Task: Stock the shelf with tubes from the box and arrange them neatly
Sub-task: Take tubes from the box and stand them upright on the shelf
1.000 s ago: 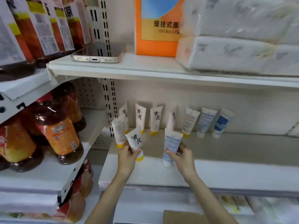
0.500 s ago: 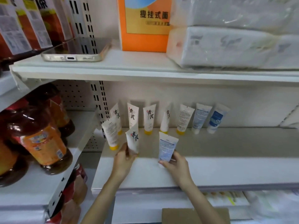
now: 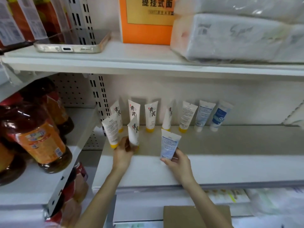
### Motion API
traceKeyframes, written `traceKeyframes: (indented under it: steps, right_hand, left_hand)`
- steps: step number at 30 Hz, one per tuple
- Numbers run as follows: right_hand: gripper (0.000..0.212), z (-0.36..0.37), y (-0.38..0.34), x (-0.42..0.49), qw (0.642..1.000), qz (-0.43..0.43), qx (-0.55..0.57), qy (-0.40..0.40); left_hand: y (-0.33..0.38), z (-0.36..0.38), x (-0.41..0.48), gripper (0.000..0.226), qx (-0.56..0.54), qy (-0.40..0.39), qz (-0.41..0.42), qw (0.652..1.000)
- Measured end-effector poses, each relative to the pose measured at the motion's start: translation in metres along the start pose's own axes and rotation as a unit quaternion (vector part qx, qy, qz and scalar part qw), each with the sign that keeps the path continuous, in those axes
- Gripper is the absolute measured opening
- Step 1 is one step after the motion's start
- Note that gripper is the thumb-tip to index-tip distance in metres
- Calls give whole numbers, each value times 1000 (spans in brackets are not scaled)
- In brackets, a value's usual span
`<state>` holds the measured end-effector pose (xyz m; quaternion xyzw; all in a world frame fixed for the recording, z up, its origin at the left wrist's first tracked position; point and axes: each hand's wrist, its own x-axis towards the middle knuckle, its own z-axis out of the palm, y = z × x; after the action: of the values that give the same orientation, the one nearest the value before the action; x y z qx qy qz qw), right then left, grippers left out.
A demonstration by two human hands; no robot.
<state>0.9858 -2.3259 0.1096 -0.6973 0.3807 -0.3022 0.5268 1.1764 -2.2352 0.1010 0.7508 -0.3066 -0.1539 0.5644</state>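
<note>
**A:** Which way are the tubes in your hands pointing?

**B:** In the head view, my left hand (image 3: 122,152) curls round the lower end of a white plastic tube with black characters (image 3: 134,133). Its long axis is near upright, flat crimped end up. The yellow cap is down by the white metal shelf (image 3: 230,168), mostly behind my fingers. My right hand (image 3: 178,159) pinches the foot of a pale blue-and-white tube (image 3: 169,144) between thumb and fingers. That one is near upright too, crimp up. Its cap is hidden in my grip, so I cannot tell whether it touches the shelf.

**A:** Where do they sit?

**B:** Both are in the front left part of the shelf, ahead of the back row of seven tubes (image 3: 152,116), which lean on the rear wall with caps down. A white yellow-capped tube (image 3: 111,130) stands just left of the one in my left hand, near the shelf's left edge and the slotted upright (image 3: 98,99).

**A:** Any room to move?

**B:** Bare shelf runs off to the right of my right hand, and there is a strip between my tubes and the back row. The front lip lies under my forearms.

**A:** What's unclear?

**B:** The brown cardboard box (image 3: 195,216) below is cut off by the frame's bottom edge, and my right forearm crosses it. I cannot see inside it. The small print on the tubes is too blurred to read.
</note>
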Motion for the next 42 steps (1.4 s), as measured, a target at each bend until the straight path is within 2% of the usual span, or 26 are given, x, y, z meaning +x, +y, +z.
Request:
traceKeyframes:
  steps: [13,16,19,21,23,25,27,30,33,35,39,42]
  right_hand:
    - [36,-1,0,-2,1000,-1,-17,3]
    - [36,-1,-1,-2,1000,4,1,5]
    - [36,-5,0,-1,999,8,21,29]
    - [34,-15,1,1,999,9,22,46]
    - [32,-31,4,4,999,5,5,53]
    - [32,-54,9,7,999,11,-10,51]
    - [34,-81,14,11,998,11,-27,51]
    - [37,-125,22,21,997,-2,-48,62]
    - [38,-166,37,35,995,-4,-31,94]
    - [37,-193,47,46,995,-7,-25,99]
    - [32,-239,63,72,996,-25,-7,80]
    - [33,-265,76,97,996,-29,-2,79]
  left_hand:
    - [11,-4,-7,36,-10,-6,-25,1000]
    - [23,-10,-31,36,-29,44,-48,997]
    - [32,-12,-55,23,-19,83,-15,996]
    - [33,-4,-62,21,4,57,8,998]
    - [30,15,-63,26,74,-8,43,996]
    - [32,42,-65,40,160,-112,96,976]
    - [37,77,-67,66,236,-215,148,936]
    - [50,127,-64,92,354,-271,183,876]
    - [59,166,-60,104,413,-273,190,848]
    - [65,191,-61,100,446,-254,182,839]
    - [80,235,-64,78,468,-207,164,843]
    - [83,255,-67,92,471,-187,174,844]
